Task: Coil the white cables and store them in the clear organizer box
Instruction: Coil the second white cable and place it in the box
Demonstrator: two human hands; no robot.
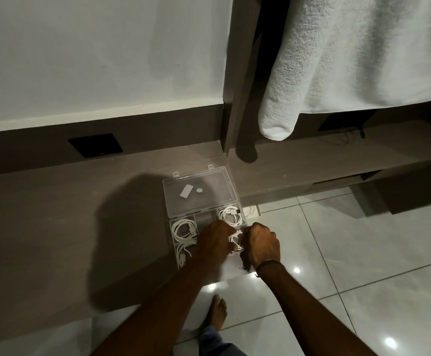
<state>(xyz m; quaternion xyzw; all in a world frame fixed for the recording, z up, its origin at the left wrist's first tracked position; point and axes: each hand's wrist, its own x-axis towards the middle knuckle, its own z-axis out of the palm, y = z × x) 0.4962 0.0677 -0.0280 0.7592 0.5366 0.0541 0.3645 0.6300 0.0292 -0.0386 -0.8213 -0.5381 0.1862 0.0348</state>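
Between the 2 fists a small bundle of white cable [235,239] shows, and the fingers of both hands are curled tight around it; the fingertips themselves are hidden under the knuckles. The left hand [215,240] grips the bundle from the left, the right hand [260,244] from the right, and the 2 nearly touch. A dark band [267,264] circles the right wrist. Both forearms reach up from the bottom of the view.

The hands hover over the right front part of the box [173,228], a clear organizer with its lid [200,190] thrown back flat behind it. The box sits at the surface's [55,227] front right corner, close to the edge. 3 coils already lie in its compartments: 1 coil [183,228] at the left rear, another [185,250] just in front of it at the left front, and a third [231,214] at the right rear, just beyond the knuckles. Whether the held bundle is touching the box floor I cannot tell, since the hands cover it. 2 small white stickers [186,191] show on the lid.

Just past the surface's right edge, beside the box, sits a small pale object [251,210], too dim to name. A white towel [337,60] hangs above at the right. Below, on the glossy tiled floor [363,253], a bare foot [215,312] stands near the surface's front edge.
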